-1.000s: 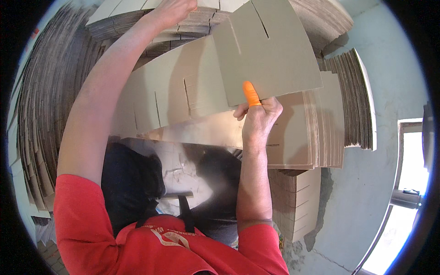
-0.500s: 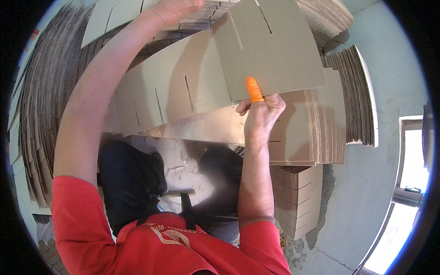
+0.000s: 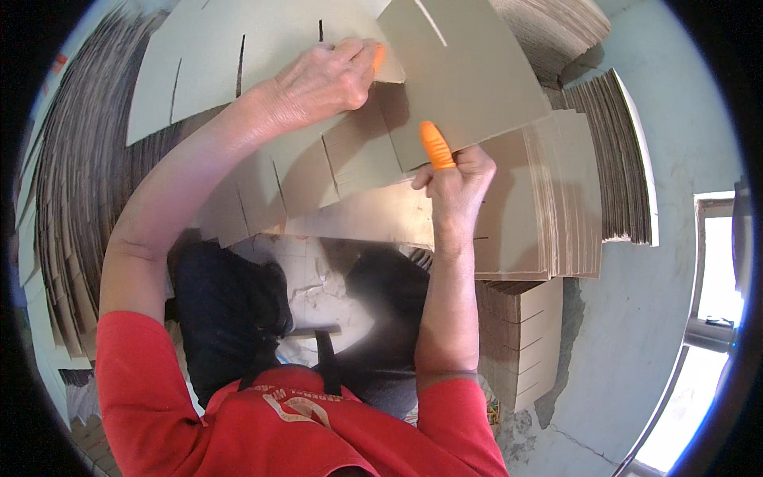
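Observation:
My left hand (image 3: 322,87), an orange finger sleeve on its thumb, is closed on the near right corner of a pale slotted cardboard sheet (image 3: 211,60). My right hand (image 3: 457,187) pinches the near edge of another cardboard sheet (image 3: 477,79), its own orange-sleeved thumb lying on top. The corner of the left sheet overlaps this second sheet. Below my left hand, a slotted cardboard strip (image 3: 306,171) slopes down to the left from the sheet in my right hand. How many layers each hand grips is hidden.
A tall stack of cardboard (image 3: 87,175) curves along the left side. Fanned sheets (image 3: 568,199), a darker stack (image 3: 612,159) and a lower slotted stack (image 3: 540,342) stand at the right, beside a pale wall (image 3: 636,318). More sheets (image 3: 556,32) lie at the far right.
My left hand has come nearer and to the right, drawing the pale slotted sheet over the strip. My right hand keeps its pinch almost in place.

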A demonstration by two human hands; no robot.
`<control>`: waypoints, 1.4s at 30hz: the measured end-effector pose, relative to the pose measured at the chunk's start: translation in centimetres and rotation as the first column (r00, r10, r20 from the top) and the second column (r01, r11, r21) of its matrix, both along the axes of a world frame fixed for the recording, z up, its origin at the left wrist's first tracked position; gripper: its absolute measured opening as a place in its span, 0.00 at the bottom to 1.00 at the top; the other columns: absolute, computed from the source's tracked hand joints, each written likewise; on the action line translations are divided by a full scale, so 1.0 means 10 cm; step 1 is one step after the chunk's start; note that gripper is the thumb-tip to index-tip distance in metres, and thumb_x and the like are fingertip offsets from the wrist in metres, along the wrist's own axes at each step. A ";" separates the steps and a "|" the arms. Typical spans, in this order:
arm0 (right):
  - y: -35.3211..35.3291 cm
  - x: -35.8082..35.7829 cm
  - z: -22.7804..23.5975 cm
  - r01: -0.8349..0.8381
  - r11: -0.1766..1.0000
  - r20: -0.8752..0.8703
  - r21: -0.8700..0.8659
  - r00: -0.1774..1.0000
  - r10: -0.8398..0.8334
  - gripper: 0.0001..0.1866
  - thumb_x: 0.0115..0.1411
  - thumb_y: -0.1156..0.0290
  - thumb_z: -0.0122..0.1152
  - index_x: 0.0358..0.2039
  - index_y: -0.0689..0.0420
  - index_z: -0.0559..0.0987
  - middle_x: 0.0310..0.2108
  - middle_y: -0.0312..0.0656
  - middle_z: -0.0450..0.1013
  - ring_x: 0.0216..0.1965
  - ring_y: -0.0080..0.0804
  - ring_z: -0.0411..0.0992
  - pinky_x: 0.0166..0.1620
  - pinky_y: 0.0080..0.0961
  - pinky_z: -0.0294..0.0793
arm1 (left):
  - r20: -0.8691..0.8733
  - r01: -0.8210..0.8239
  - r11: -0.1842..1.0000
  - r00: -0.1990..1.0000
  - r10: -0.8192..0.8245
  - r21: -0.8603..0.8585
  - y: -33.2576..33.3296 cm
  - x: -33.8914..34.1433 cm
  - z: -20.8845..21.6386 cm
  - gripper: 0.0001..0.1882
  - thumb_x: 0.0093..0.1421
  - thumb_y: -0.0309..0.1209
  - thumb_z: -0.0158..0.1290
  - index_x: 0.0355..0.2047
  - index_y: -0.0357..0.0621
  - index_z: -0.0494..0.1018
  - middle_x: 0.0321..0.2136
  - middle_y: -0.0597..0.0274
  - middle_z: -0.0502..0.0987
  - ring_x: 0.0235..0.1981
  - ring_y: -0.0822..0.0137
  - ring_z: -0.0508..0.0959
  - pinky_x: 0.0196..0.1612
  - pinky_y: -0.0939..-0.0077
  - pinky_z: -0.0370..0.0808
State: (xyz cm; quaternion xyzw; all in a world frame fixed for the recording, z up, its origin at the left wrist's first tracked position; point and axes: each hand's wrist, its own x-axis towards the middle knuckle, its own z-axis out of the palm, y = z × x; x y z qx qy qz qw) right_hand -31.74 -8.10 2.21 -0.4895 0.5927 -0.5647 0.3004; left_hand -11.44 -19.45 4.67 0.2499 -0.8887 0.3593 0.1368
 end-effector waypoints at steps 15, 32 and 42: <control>0.06 0.04 0.02 0.116 0.993 0.041 -0.028 0.993 -0.115 0.17 0.52 0.89 0.35 0.32 0.70 0.76 0.15 0.44 0.69 0.11 0.23 0.67 0.14 0.19 0.64 | -0.544 0.358 0.765 0.839 -0.013 0.534 0.67 -0.11 -0.06 0.30 0.56 0.46 0.60 0.50 0.33 0.73 0.43 0.53 0.78 0.40 0.56 0.76 0.39 0.63 0.77; 0.06 0.13 -0.01 0.090 0.993 0.080 -0.079 0.993 -0.084 0.10 0.52 0.88 0.47 0.17 0.63 0.71 0.09 0.38 0.66 0.11 0.22 0.68 0.14 0.22 0.63 | -0.335 -0.147 0.982 0.925 0.178 0.115 -1.35 0.32 -0.12 0.10 0.52 0.27 0.54 0.35 0.36 0.74 0.37 0.47 0.75 0.50 0.48 0.73 0.51 0.57 0.71; 0.05 0.13 -0.01 0.079 0.994 0.209 -0.076 0.976 -0.061 0.09 0.48 0.89 0.44 0.18 0.63 0.71 0.11 0.38 0.67 0.11 0.22 0.67 0.14 0.23 0.63 | -0.698 0.018 0.980 0.705 0.126 0.196 -1.35 0.48 0.20 0.06 0.51 0.27 0.55 0.21 0.38 0.71 0.25 0.48 0.75 0.29 0.50 0.76 0.32 0.57 0.72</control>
